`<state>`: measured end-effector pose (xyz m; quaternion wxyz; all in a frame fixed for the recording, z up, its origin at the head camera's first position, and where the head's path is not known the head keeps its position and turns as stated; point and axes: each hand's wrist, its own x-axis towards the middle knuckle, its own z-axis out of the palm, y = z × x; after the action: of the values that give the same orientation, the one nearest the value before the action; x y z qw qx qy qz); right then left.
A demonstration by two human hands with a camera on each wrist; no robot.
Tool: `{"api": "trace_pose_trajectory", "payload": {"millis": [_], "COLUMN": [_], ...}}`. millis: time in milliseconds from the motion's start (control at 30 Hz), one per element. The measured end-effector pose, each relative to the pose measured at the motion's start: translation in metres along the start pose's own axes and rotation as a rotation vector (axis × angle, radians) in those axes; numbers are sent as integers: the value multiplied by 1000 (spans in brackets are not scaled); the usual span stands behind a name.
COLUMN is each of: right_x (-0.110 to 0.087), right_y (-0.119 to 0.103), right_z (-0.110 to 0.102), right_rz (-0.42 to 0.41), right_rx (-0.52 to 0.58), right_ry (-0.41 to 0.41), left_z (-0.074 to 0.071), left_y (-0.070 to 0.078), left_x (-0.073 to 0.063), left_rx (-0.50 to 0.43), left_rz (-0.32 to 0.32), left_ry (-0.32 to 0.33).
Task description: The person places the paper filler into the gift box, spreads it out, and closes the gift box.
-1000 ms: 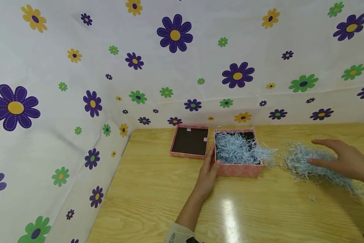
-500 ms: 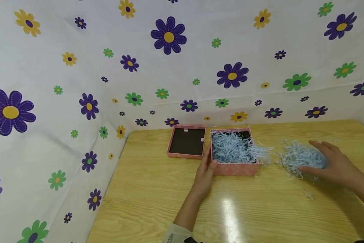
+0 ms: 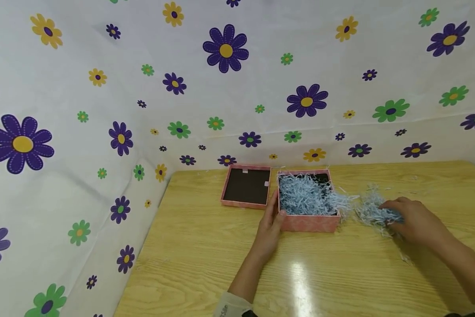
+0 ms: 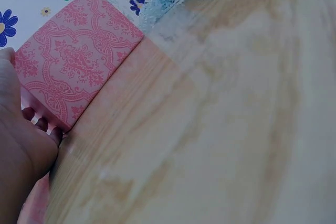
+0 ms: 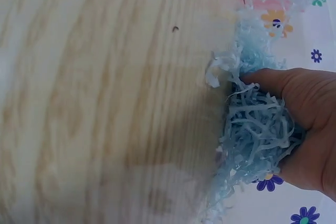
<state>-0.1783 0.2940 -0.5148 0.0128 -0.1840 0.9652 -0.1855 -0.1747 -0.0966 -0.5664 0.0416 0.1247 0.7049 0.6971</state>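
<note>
Only the head view looks into the pink box (image 3: pixel 310 223), where blue shredded paper (image 3: pixel 304 193) spills over the right edge, and at the dark-lined lid (image 3: pixel 246 186) just left of it on the table (image 3: pixel 205 251). The left wrist view shows the damask pattern clearly; there the bent fingers of the left hand (image 3: pixel 266 233) grip the box's corner. The right hand (image 3: pixel 419 222) reaches leftward, its grip pinching a clump of shreds (image 5: pixel 260 124) between thumb and fingers, near the box.

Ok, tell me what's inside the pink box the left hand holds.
Blue shredded paper fills most of the pink box, spilling over its right side; dark interior shows at the back right. Anything beneath the paper is covered.
</note>
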Motion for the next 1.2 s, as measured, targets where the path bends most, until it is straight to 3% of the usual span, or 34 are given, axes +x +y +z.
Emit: {"api": "trace_pose_trajectory", "payload": {"millis": [167,333,533,867,1200], "right_x": [0,6,11,19,37], "right_y": [0,-8,-22,-57,-108], "right_z": [-11,-39,-73,-103,-122], "right_rz": [-1,24,66,-53,-115], "right_rx": [34,-12,-58,-94,2], "right_ry": [72,159,207,299,299], "left_z": [0,-1,-2,0,0], "left_y": [1,2,3,3,2], "left_x": [0,0,0,0,0], "left_rx": [10,16,6,6,14], "left_rz": [0,-2,0,10,9], "left_ry": [-2,4,6,-2,-1]}}
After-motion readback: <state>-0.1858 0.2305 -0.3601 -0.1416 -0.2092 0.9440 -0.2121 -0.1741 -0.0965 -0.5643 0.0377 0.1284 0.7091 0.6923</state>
